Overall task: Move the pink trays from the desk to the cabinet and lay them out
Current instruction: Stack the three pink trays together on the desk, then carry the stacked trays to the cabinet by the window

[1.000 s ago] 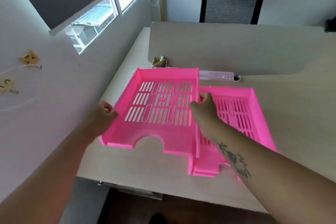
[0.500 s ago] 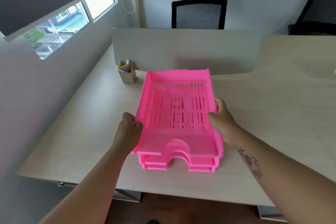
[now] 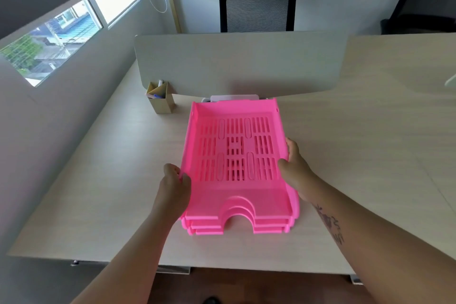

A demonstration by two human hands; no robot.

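Note:
A stack of three pink slotted trays [image 3: 235,195] lies on the light wooden desk [image 3: 357,155], nested one on another, with their arched cut-outs facing me. My left hand [image 3: 175,186] grips the left wall of the stack near the front. My right hand [image 3: 293,168] holds the right wall, fingers wrapped over its rim. The top tray sits level on the two below. No cabinet is in view.
A cardboard pen holder [image 3: 160,97] stands at the back left of the desk. A grey divider panel [image 3: 239,61] runs behind the trays, with a white object [image 3: 234,97] at its foot. Two black chairs [image 3: 257,10] stand beyond it. A window [image 3: 71,24] fills the left wall.
One second ago I held one tray up, left of the others. I brought it right and set it down on the stack; both hands now grip the stack's sides.

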